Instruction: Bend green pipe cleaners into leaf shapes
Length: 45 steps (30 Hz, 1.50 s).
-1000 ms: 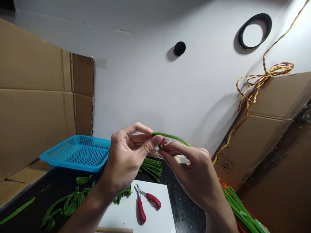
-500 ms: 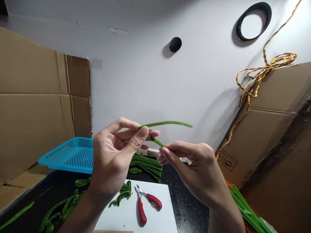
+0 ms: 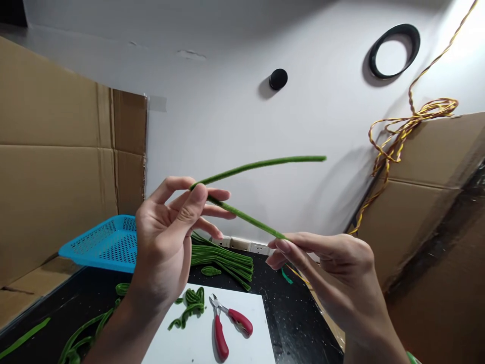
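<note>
Blue perforated plastic tray at far left, left hand with thumb and forefinger pinching the bend of a long fuzzy green pipe cleaner, raised above red-handled cutting pliers, right hand fingertips closed on its lower end.

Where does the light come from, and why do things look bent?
Head view: glare bleaches the wall at top right; the black ring and black knob cast shadows to their left, so light likely comes from the right; the wide lens skews the cardboard edges; the green pipe cleaner looks sharp.
</note>
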Motion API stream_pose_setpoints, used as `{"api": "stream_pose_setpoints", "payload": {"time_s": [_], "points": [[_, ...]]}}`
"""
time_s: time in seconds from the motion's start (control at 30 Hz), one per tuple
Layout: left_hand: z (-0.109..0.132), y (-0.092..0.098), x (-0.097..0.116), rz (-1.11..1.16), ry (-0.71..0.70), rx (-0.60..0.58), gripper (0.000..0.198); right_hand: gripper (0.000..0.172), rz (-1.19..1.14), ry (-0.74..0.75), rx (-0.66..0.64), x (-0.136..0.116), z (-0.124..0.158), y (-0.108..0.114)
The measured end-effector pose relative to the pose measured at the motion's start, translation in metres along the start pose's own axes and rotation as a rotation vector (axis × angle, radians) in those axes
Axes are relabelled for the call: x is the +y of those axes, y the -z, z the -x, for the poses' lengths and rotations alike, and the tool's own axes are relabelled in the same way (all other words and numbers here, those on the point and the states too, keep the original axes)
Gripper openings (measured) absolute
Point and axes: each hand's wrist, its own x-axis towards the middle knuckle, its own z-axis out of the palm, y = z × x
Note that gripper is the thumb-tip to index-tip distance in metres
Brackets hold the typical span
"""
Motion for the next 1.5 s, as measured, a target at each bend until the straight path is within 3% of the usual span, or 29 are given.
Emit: {"api": "stream_pose_setpoints", "payload": {"time_s": [0.2, 0.37, 0.47, 0.67, 0.77, 0.97, 1.1, 1.27, 1.5], "points": [[-0.003, 0.004, 0.0, -0.015, 0.016, -0.067, 0.033, 0.014, -0.154, 0.068, 0.136, 0.005, 0.004, 0.005], [0.002, 0.005, 0.002, -0.274, 0.11, -0.36, 0.028, 0.026, -0.339, 0.056, 0.369, 0.007, 0.002, 0.003], [0.012, 0.0, -0.001, -0.441, 0.162, -0.477, 0.028, 0.025, -0.353, 0.017, 0.451, 0.006, -0.002, 0.0], [0.021, -0.009, -0.011, -0.42, 0.33, -0.684, 0.031, 0.013, -0.294, -0.027, 0.262, -0.001, -0.005, -0.009], [0.019, -0.011, -0.008, -0.522, 0.369, -0.754, 0.032, 0.009, -0.267, -0.069, 0.208, -0.002, -0.007, -0.014], [0.017, -0.009, -0.014, -0.548, 0.368, -0.666, 0.04, 0.013, -0.303, -0.119, 0.18, 0.001, -0.009, -0.019], [0.007, -0.001, -0.021, -0.542, 0.391, -0.551, 0.047, 0.028, -0.127, -0.113, 0.217, 0.002, -0.007, -0.015], [-0.01, 0.016, -0.018, -0.519, 0.35, -0.407, 0.047, 0.038, 0.051, -0.223, 0.144, 0.006, -0.01, -0.011], [-0.001, 0.012, -0.002, -0.5, 0.255, -0.441, 0.047, 0.036, -0.092, -0.328, -0.027, -0.003, -0.012, -0.022]]}}
